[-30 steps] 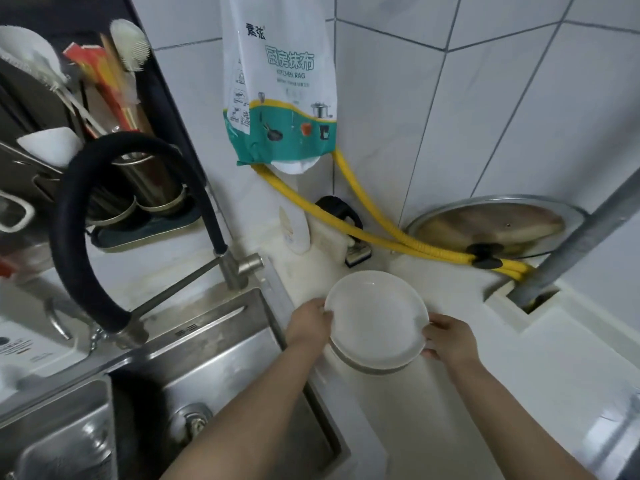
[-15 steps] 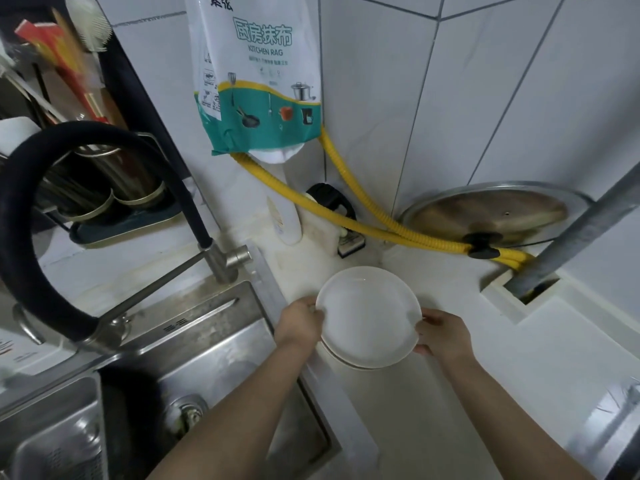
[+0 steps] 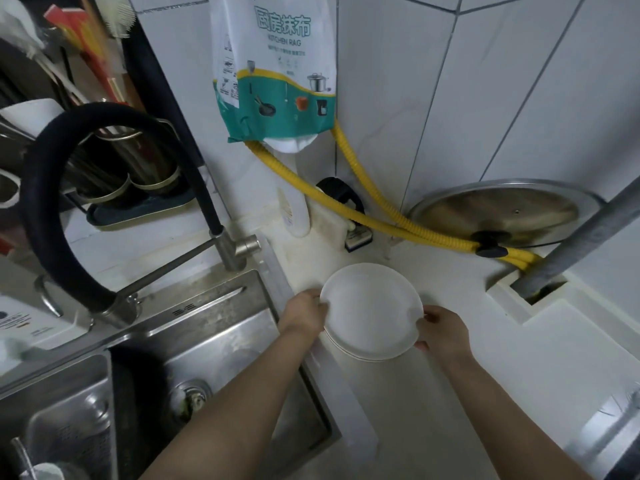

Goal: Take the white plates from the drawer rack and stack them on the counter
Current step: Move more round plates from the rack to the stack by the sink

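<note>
Both our hands, left (image 3: 304, 315) and right (image 3: 441, 332), grip opposite rims of the white plates (image 3: 370, 311) above the bench (image 3: 433, 393); stiff, slick, breakable, so we hold edges

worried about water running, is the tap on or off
Off, as far as shows: no water falls from the tap into the sink; its basin looks dry.

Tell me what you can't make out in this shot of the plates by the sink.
Head view only:
- Number of plates: just rim edges show beneath the top one.
- Whether the stack rests on the counter: its underside is hidden.
- Fingers of the left hand and right hand: mostly tucked under the rims.
- The drawer rack: outside the picture.
- Utensils at top left: blurred, cut by the edge.
</note>
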